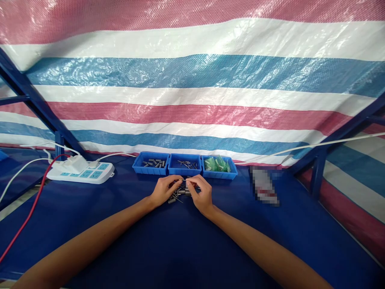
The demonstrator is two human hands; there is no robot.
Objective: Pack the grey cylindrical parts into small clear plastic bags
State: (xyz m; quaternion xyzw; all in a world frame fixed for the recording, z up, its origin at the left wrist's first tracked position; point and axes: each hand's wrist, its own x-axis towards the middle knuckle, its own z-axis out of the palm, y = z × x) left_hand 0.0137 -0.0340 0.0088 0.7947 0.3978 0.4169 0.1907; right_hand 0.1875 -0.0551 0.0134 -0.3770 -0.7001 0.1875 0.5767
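Observation:
My left hand and my right hand meet above a small pile of grey metal parts on the blue tabletop. Between the two sets of pinched fingertips runs a thin metal pin, too small to make out in detail. Both hands are closed on it, one at each end. The pile under them mixes short cylinders and thin pins, and my fingers hide part of it. Just behind stand three blue bins: the left bin holds grey cylinders, the middle bin thin pins, the right bin green plastic packets.
At the left lies a white power strip with a plugged-in adapter. A red cable and white cables run from there. A blurred packet lies to the right. Blue frame posts and a striped sheet bound the table.

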